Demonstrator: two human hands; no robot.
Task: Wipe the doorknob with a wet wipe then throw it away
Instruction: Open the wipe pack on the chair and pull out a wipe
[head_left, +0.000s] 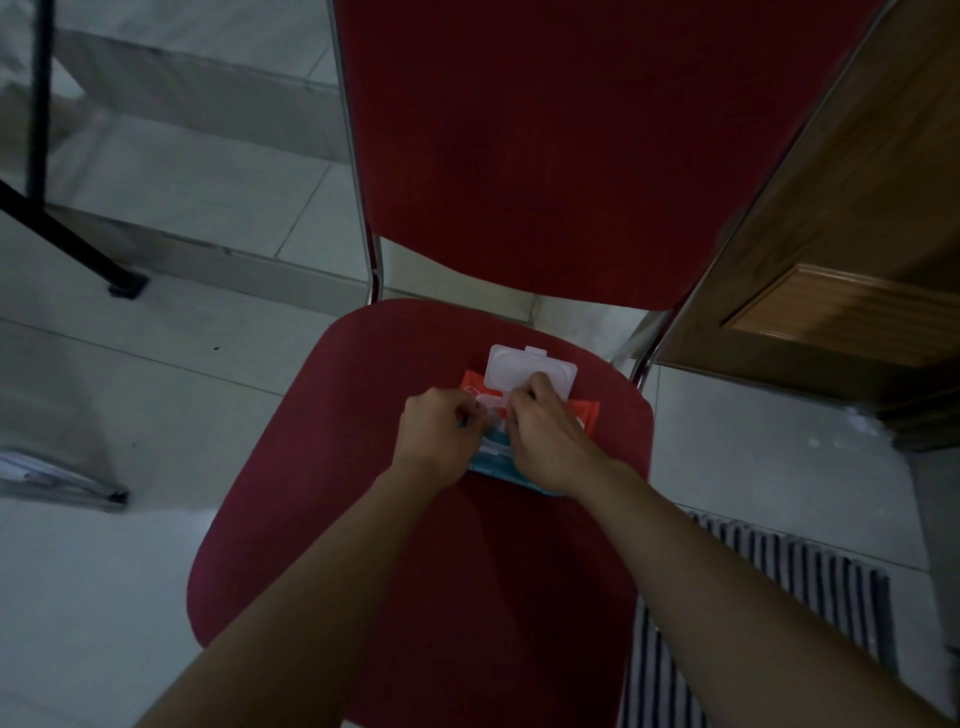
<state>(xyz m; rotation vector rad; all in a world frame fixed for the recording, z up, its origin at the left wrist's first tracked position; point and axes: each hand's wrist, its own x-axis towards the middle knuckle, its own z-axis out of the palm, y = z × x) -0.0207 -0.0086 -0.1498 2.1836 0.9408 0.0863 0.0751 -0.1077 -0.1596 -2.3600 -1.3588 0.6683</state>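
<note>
Both hands – left hand (439, 434); right hand (545, 441) – on open wipes pack (524, 374)

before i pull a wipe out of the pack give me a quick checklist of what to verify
1. Lid open: ok. The clear flip lid stands folded back, away from the opening.
2. Pack supported: ok. The wet wipe pack lies flat on the red chair seat.
3. Pack steadied: ok. The left hand rests on its left end.
4. Fingers at the opening: ok. The right hand is curled over it.
5. Wipe actually pinched: cannot tell, the fingers hide the opening.
6. Doorknob within reach: cannot tell. Only the lower part of the wooden door shows.
</note>
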